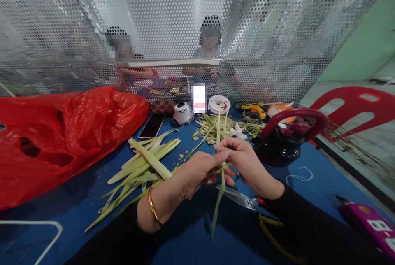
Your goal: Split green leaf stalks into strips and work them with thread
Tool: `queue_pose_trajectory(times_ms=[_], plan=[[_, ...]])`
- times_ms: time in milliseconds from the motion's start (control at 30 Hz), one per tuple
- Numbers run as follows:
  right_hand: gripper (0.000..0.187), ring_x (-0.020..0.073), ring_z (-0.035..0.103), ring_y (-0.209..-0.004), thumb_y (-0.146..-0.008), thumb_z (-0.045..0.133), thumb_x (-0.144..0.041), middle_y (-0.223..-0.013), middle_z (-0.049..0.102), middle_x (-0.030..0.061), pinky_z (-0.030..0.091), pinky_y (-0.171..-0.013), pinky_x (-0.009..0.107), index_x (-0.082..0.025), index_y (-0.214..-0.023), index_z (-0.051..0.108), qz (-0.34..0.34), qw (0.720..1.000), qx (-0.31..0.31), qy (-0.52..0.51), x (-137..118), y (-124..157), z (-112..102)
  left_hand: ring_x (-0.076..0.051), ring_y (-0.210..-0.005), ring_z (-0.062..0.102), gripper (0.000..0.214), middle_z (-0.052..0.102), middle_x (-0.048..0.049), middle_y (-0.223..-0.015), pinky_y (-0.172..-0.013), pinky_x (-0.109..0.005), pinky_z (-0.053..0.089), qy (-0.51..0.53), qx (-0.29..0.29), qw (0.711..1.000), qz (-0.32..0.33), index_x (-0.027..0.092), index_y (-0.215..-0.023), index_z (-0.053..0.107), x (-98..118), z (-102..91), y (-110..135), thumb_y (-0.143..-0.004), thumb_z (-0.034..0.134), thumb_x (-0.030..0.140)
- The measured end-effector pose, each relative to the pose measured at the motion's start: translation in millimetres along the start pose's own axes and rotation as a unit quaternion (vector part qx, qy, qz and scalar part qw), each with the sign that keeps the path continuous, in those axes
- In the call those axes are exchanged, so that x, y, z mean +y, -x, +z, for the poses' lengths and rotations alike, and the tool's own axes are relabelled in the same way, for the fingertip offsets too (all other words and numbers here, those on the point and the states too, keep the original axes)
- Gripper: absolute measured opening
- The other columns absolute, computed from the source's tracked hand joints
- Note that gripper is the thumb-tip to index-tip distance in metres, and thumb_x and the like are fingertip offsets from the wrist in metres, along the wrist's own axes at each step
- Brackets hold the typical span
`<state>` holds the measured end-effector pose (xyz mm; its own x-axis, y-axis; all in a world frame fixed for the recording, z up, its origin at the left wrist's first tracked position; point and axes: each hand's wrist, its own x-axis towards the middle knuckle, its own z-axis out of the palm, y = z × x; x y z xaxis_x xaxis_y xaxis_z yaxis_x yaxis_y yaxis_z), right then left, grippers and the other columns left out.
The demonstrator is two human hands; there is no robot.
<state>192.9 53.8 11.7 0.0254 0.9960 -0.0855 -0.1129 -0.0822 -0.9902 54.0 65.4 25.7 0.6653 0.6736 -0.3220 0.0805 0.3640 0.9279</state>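
- Head view: a leaf strip (219,199) is pinched by both hands. The left hand (197,172) is closed on it from one side and the right hand (247,164) from the other, with the fingertips meeting at one spot.
- The strip is held clear of the blue counter (191,240). A pale end appears to rise above the grip, and a longer tail hangs below it.
- Risk, as a judgement: the strip looks thin and fibrous, so it could be split along its grain by a hard twist. It could also be lost from the grip if the pinch is loosened.
- A pair of scissors (240,198) lies just below the grip with the blades pointing under the hanging tail. The tail or a wrist could be caught on the steel if either is lowered carelessly.
- Left of the grip a bundle of leaves (145,166) is fanned out. It could be scattered by a sweep of the left forearm, on which a gold bangle (152,207) is worn.
- Materials: the leaves are flat, ribbon-like, pale green to yellow and slightly glossy. The scissors have bright metal blades and handles in red and yellow.
- Beyond the grip lie shredded leaf trimmings (222,127), a spool of white thread (182,112) and a dark phone (152,126).
- Right of the grip stands a rounded, glossy dark pot (277,149) with an arched red handle.
- Far left of the grip lies a crinkled red plastic bag (61,133). Behind everything stands a perforated metal screen (185,30).
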Motion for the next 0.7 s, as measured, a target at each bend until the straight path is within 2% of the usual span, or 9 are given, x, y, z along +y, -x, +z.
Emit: queue_pose_trajectory(times_ms=[100,233,333,567,700], plan=[[0.026,0.0037,0.036,-0.026,-0.068,0.072,-0.035,-0.043,0.046,-0.0086,0.024,-0.025,0.017,-0.018,-0.062,0.054,0.02,0.999,-0.018,-0.042,1.7,-0.1,-0.2,-0.006,-0.042,0.037,0.043,0.064,-0.0058,-0.057,-0.044,-0.024,0.015,0.021,0.009,1.0,-0.009,0.011,-0.065,0.069,-0.5,1.1,-2.4,-0.075,0.06,0.052],[0.028,0.0049,0.037,-0.026,-0.066,0.074,-0.035,-0.04,0.045,-0.0095,0.032,-0.023,0.017,-0.018,-0.061,0.053,0.044,0.993,-0.058,-0.09,2.6,-0.9,-0.8,-0.005,-0.043,0.032,0.031,0.069,-0.008,-0.068,-0.044,-0.022,0.018,0.0,0.013,1.0,-0.011,0.011,-0.073,0.073,-0.1,-1.0,-2.3,-0.073,0.061,0.04],[0.029,0.0047,0.036,-0.026,-0.065,0.075,-0.036,-0.041,0.045,-0.0099,0.035,-0.022,0.017,-0.018,-0.061,0.052,0.049,0.992,-0.064,-0.098,2.3,-1.2,-0.9,-0.005,-0.044,0.034,0.028,0.07,-0.008,-0.07,-0.045,-0.022,0.02,0.004,0.01,1.0,-0.014,0.011,-0.076,0.075,0.4,-1.3,-1.3,-0.071,0.061,0.035],[0.026,0.0022,0.03,-0.027,-0.066,0.074,-0.036,-0.043,0.044,-0.0094,0.022,-0.024,0.016,-0.018,-0.061,0.055,0.021,0.999,-0.015,-0.023,-0.8,1.8,-0.6,-0.006,-0.043,0.031,0.025,0.07,-0.0082,-0.069,-0.043,-0.023,0.024,-0.024,-0.035,0.999,-0.029,0.012,-0.073,0.075,-3.2,-2.0,-0.6,-0.069,0.064,0.034],[0.026,0.0056,0.036,-0.037,-0.072,0.068,-0.037,-0.046,0.044,-0.0072,0.028,-0.033,0.018,-0.018,-0.06,0.055,-0.023,0.999,0.002,0.045,0.0,-0.3,-2.7,-0.006,-0.044,0.037,0.027,0.069,-0.0076,-0.068,-0.042,-0.022,0.024,-0.031,-0.034,0.998,-0.034,0.011,-0.074,0.075,-2.9,-4.3,0.0,-0.072,0.066,0.036]])
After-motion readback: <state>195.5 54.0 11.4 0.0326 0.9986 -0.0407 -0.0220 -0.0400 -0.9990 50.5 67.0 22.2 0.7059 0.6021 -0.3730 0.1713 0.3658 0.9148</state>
